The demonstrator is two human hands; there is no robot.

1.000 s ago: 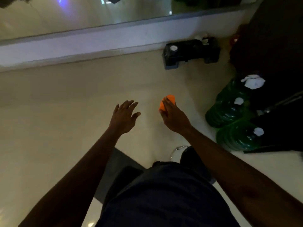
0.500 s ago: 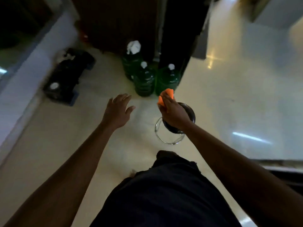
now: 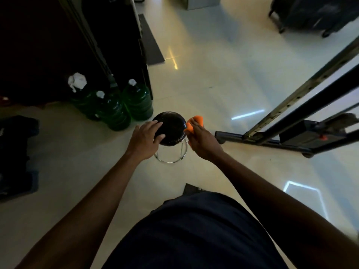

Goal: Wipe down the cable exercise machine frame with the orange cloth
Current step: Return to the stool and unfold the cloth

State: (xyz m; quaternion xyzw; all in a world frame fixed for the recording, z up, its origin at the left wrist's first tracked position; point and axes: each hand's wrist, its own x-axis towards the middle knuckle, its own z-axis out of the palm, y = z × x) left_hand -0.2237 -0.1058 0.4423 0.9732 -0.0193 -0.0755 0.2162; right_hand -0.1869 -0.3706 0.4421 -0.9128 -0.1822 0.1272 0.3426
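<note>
Right hand (image 3: 204, 140) clutching bunched orange cloth (image 3: 195, 123) beside black stool seat (image 3: 171, 127); left hand (image 3: 144, 139) resting on seat edge, fingers loosely spread. Green bottles (image 3: 116, 107) stand behind; machine frame (image 3: 291, 113) rises well apart at right.

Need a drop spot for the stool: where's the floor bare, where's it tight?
Bare floor between the stool, the dark cabinet and the machine frame; also left of the stool. Crowded: green bottles against the cabinet, frame base right.
</note>
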